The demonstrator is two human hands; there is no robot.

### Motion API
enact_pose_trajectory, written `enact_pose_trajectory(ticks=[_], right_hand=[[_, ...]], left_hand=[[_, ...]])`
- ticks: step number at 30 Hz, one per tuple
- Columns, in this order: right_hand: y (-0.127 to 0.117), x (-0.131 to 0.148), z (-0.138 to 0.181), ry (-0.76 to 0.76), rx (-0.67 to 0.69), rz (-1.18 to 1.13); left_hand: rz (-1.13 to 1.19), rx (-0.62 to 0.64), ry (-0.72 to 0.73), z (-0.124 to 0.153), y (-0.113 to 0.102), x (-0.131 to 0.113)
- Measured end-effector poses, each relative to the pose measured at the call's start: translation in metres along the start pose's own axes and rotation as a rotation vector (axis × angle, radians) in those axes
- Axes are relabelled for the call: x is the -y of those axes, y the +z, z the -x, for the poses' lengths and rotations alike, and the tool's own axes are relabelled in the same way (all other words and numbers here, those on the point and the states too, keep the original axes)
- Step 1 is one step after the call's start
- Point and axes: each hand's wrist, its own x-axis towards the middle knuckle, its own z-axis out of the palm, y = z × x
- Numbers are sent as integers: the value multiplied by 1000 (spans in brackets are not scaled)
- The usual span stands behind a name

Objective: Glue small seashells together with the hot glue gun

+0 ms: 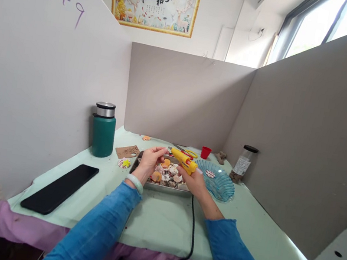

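gripping hot-glue gun point(184, 161), right hand point(194, 181), over seashell tray point(167, 189) | pinching, left hand point(150, 160), cannot tell what | steady nozzle point(169, 148) off fingertips point(163, 150)

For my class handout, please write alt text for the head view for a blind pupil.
A person's right hand holds a yellow glue gun above a metal tray of shells, its nozzle near the left hand. A blue dish sits right of the tray; a green bottle and a black phone are on the left.

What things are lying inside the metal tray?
Shells, some orange and some whitish, lie in the tray. The left hand, right hand and glue gun cover parts; what lies beneath is hidden.
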Motion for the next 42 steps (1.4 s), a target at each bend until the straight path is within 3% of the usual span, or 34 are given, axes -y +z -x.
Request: enact_pose_trajectory(ticks=[42], right_hand=[[-1, -6, -1, -82, -13, 120]], left_hand=[[69, 22, -28, 2, 1, -1]])
